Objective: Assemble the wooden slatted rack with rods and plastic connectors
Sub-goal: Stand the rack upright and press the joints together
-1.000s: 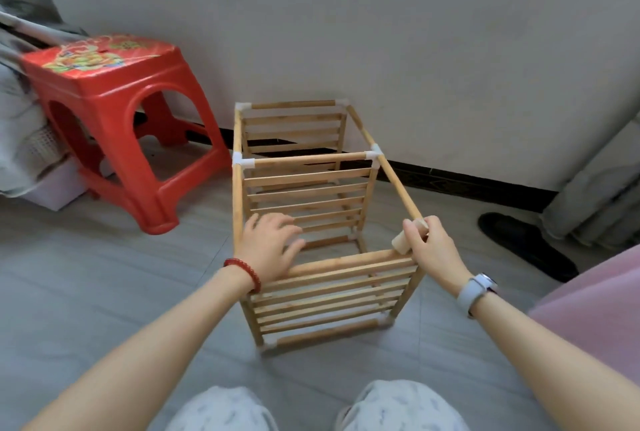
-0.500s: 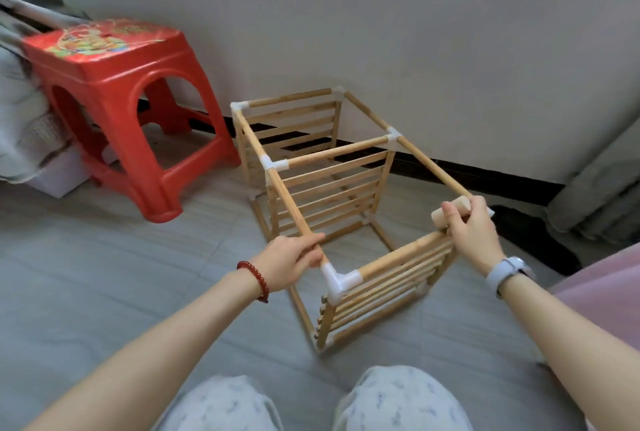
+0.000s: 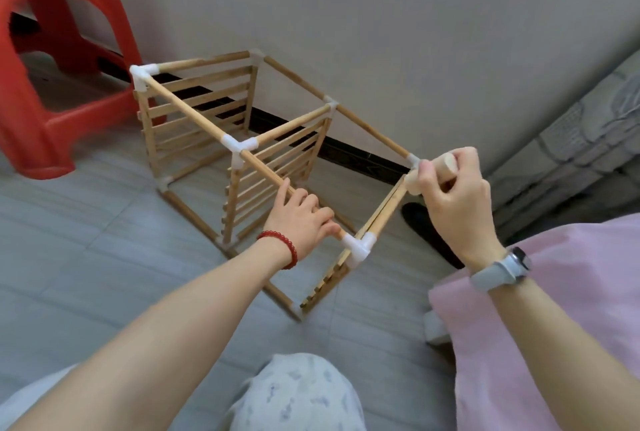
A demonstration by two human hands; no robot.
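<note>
From the head camera, the wooden slatted rack [image 3: 242, 139] stands on the grey tiled floor [image 3: 86, 250] near the wall, beside a red plastic stool [image 3: 45, 91]. The left hand [image 3: 299, 219] wraps its grip around a top rod [image 3: 263, 167], just beside a white corner connector [image 3: 358, 247]. The right hand [image 3: 453, 195] clenches a short wooden dowel [image 3: 446, 162] at the rack's far near-side corner.

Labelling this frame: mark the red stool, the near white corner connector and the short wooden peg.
red stool [image 3: 38, 139], head view, front leg.
near white corner connector [image 3: 358, 247], head view, its elbow.
short wooden peg [image 3: 447, 161], head view, end face.
</note>
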